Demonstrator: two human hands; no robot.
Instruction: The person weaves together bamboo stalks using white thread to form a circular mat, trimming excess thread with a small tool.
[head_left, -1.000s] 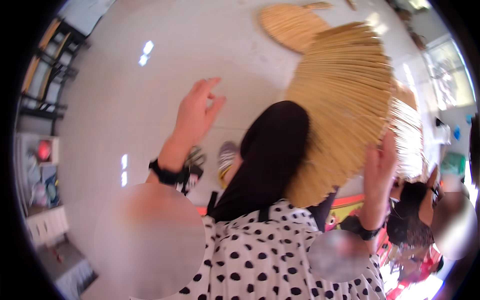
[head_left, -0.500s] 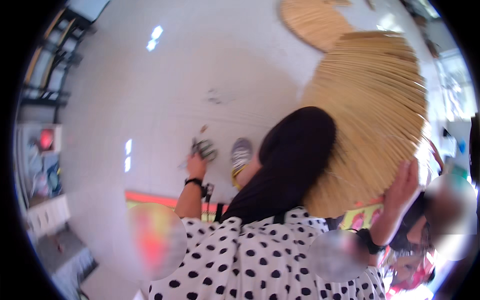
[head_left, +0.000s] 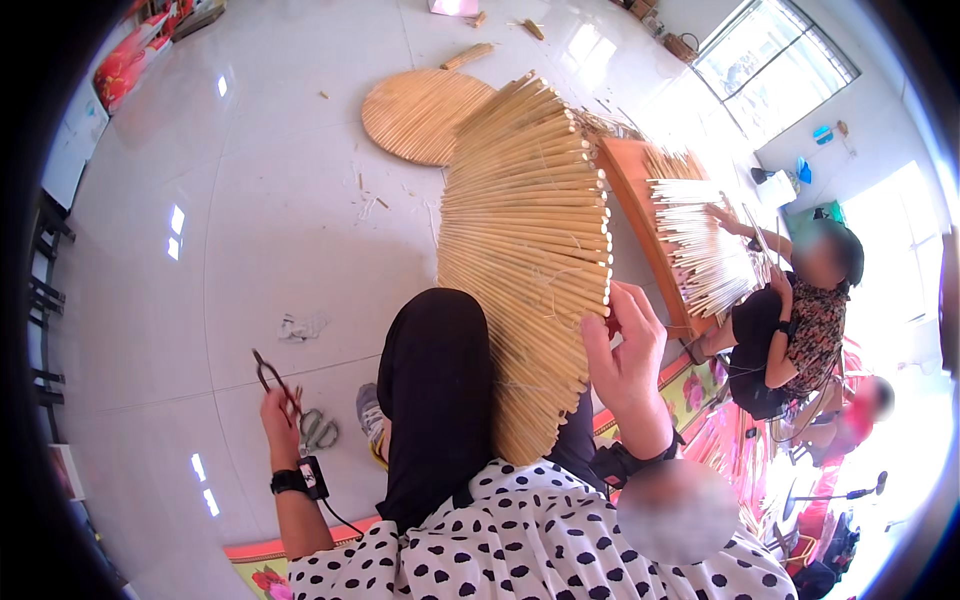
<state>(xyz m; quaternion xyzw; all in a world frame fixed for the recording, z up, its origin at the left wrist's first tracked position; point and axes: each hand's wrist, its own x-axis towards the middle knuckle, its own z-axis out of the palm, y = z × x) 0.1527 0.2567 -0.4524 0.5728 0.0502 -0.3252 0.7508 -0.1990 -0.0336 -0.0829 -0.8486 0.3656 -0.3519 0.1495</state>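
head view: the left hand [head_left: 282, 420] was closed round a dark tool [head_left: 268, 372] left of the stalk mat [head_left: 520, 270]; the right hand [head_left: 630, 350] curled half-open at the mat's right edge, grip unclear. the mat lay over the right thigh [head_left: 578, 432].

No text, label, number or sign can be read anywhere here.

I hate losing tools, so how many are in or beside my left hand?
2: a dark tool in your left hand, and a looped tool with grey-green handles on the floor just right of that hand. Another could be hidden behind the hand.
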